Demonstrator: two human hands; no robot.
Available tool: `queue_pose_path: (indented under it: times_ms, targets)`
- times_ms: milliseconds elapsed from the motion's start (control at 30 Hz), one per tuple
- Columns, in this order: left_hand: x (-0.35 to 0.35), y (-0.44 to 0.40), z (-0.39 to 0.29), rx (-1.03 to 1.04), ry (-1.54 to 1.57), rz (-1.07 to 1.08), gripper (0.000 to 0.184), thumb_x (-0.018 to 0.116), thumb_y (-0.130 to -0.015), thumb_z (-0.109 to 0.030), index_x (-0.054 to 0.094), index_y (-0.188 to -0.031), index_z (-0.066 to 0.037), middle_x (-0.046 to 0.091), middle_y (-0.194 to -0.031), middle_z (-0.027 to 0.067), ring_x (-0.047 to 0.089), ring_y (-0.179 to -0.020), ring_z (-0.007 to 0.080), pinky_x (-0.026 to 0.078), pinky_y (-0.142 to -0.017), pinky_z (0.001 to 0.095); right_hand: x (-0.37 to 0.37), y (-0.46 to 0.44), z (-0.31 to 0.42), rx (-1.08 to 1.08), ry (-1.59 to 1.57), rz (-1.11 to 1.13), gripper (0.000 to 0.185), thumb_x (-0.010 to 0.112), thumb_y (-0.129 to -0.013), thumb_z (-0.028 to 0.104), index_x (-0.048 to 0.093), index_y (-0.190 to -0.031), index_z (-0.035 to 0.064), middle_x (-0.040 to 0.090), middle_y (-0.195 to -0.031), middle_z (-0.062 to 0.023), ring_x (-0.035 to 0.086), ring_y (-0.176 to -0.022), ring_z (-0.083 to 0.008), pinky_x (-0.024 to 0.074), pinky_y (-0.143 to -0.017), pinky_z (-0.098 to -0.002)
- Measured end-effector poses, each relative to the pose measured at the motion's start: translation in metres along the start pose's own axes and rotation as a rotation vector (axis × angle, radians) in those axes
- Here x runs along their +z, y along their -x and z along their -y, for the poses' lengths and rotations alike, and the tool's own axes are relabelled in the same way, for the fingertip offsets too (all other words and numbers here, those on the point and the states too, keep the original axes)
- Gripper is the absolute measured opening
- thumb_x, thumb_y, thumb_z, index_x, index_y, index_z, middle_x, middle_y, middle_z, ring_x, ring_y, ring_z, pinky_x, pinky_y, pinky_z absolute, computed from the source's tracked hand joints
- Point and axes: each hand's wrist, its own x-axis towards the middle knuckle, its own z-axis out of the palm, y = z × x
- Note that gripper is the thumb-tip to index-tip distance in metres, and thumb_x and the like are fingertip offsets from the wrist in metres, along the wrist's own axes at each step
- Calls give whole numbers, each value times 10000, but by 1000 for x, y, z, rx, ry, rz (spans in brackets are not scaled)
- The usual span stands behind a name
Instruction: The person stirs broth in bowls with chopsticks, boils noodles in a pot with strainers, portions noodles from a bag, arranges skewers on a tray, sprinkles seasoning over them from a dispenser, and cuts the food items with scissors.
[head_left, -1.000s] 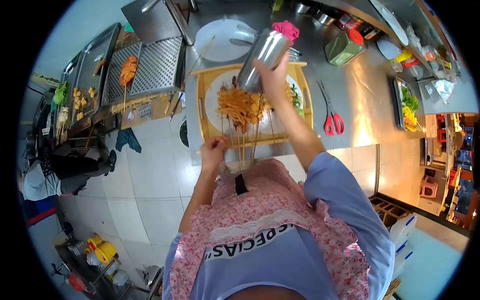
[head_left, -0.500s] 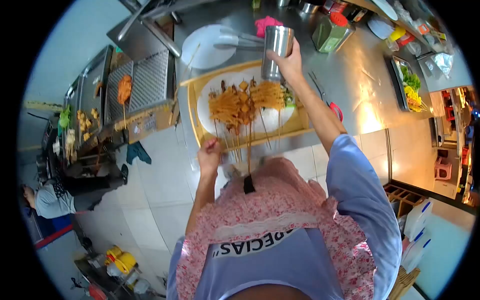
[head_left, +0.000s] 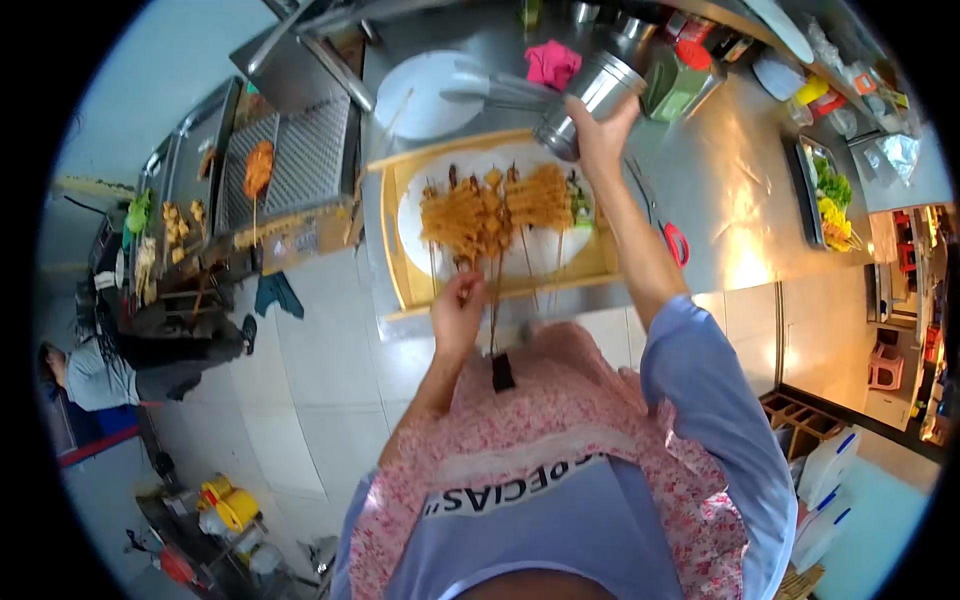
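My right hand (head_left: 604, 132) is wrapped round a metal shaker (head_left: 592, 104), tilted above the back right of a wooden tray (head_left: 395, 255). On a white plate (head_left: 412, 212) in that tray lie several skewers of browned food (head_left: 455, 222), their sticks pointing toward me. Green pieces (head_left: 579, 200) lie at the plate's right side. My left hand (head_left: 461, 305) is closed at the tray's front edge, beside the skewer sticks; what its fingers hold, if anything, is too small to make out.
Red-handled scissors (head_left: 674, 243) lie right of the tray. Behind it are a white plate (head_left: 415, 85) with tongs, a pink cloth (head_left: 553, 64) and a green jar (head_left: 672, 82). Metal trays (head_left: 305, 150) stand left. A person (head_left: 95, 370) is at the far left.
The shaker has moved from over the food to the right and back, changing its tilt. My left hand has shifted right along the tray's front edge, toward the sticks.
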Motion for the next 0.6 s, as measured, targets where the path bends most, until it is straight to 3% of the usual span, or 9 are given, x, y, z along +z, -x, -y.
queue_pose_path:
  times_ms: [67, 100, 200, 233, 267, 333, 400, 467, 600]
  targets:
    - [5, 15, -2, -25, -119, 126, 160, 587, -862, -118, 639, -980, -22, 651, -842, 62, 566, -715, 117, 451, -634, 267, -11, -2, -1, 134, 396, 265, 820, 740, -674, 74, 230, -1312, 2, 518, -1055, -141, 562, -966, -242, 496, -823, -346]
    - [9, 1, -7, 5, -174, 181, 165, 586, -861, -123, 635, -982, -22, 658, -849, 84, 585, -720, 130, 460, -637, 279, -11, 3, -3, -9, 355, 220, 717, 746, -683, 105, 303, -1238, 11, 530, -1001, -124, 569, -926, -233, 510, -773, -365]
    - [19, 2, -12, 26, -119, 226, 168, 591, -859, -129, 634, -982, -23, 662, -863, 91, 596, -740, 141, 465, -652, 284, -17, 8, 12, 325, -289, -87, 557, 716, -746, 166, 417, -1207, 79, 537, -1098, -104, 571, -944, -225, 495, -814, -409]
    - [25, -1, -11, 80, -73, 243, 175, 596, -857, -130, 635, -990, -24, 662, -855, 90, 600, -740, 143, 472, -661, 279, -25, -1, 8, 483, -355, -202, 508, 700, -767, 267, 463, -1188, 108, 547, -1119, -109, 575, -963, -261, 480, -840, -462]
    - [26, 0, -5, 115, -124, 236, 181, 597, -857, -130, 636, -998, -23, 663, -853, 85, 607, -765, 141, 477, -684, 268, -45, -12, -17, 664, -565, -219, 471, 687, -768, 345, 487, -1136, 130, 571, -1082, -98, 579, -955, -280, 478, -826, -510]
    - [27, -1, 0, 120, -107, 261, 188, 605, -851, -141, 641, -994, -24, 665, -865, 90, 614, -765, 140, 488, -676, 272, -73, -21, 4, 804, -796, -405, 478, 604, -800, 451, 506, -1126, 114, 608, -1014, -104, 576, -969, -295, 440, -895, -515]
    - [30, -11, 11, 85, -125, 265, 188, 598, -854, -148, 643, -985, -21, 664, -863, 85, 612, -758, 141, 484, -659, 275, -109, -32, 16, 644, -960, -441, 536, 406, -871, 516, 504, -1195, 101, 595, -1120, -115, 560, -1027, -309, 397, -941, -544]
    - [35, -14, 5, 63, -200, 252, 187, 598, -851, -144, 639, -985, -20, 657, -870, 73, 601, -784, 144, 470, -689, 279, -149, -44, 8, 584, -1081, -643, 554, 378, -867, 523, 493, -1225, 117, 528, -1234, -101, 485, -1146, -297, 357, -979, -505]
    - [40, -20, 4, 124, -213, 290, 199, 594, -847, -139, 628, -1000, -16, 650, -902, 72, 596, -810, 146, 463, -718, 283, -206, -48, -6, 593, -1056, -778, 571, 336, -865, 534, 490, -1232, 125, 509, -1266, -99, 446, -1196, -298, 323, -992, -525]
